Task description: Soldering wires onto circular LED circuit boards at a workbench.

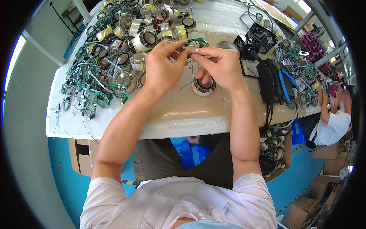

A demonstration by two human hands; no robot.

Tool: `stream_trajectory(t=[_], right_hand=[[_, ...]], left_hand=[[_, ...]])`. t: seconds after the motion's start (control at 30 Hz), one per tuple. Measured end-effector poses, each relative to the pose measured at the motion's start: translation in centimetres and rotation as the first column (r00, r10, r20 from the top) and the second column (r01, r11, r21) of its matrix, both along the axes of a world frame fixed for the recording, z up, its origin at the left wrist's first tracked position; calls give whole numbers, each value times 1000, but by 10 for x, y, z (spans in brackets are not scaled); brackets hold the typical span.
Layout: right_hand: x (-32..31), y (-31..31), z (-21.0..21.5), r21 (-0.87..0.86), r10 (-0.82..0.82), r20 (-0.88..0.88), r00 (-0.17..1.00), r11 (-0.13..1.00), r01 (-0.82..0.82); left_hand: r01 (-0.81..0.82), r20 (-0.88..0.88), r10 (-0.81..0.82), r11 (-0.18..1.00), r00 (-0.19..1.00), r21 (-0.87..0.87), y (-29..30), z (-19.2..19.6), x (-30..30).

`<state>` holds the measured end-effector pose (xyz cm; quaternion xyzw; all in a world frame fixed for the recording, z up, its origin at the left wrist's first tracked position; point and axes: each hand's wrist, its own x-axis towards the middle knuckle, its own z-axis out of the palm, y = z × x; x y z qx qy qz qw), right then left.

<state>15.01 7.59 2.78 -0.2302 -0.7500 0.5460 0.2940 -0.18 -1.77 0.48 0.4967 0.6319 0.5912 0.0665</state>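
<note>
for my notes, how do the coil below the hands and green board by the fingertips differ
The coil is pale and dark grey; the board is green. The coil is a chunky ring; the board looks slimmer. The coil sits lower in view, the board higher.

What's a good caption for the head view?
Left hand and right hand holding a tiny wired piece beside heaped stators.

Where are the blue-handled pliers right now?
In the head view, the blue-handled pliers lie on the black box, right of the right hand and beside green circuit boards.
</note>
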Motion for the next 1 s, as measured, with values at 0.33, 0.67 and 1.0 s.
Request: stream_trajectory(t=[0.33, 0.67, 1.0], right_hand=[[-15, -11, -6, -23, -97, -136, 986, 995, 94], [-18, -15, -9, 44, -201, -148, 968, 977, 209], [-20, -4, -20, 399, -214, -222, 951, 870, 289]], left_hand=[[-49, -107, 55, 997, 993, 60, -1, 2, -3], [-12, -104, 8, 999, 995, -39, -3, 4, -3], [-26, -167, 17, 998, 986, -49, -1, 2, -5]])
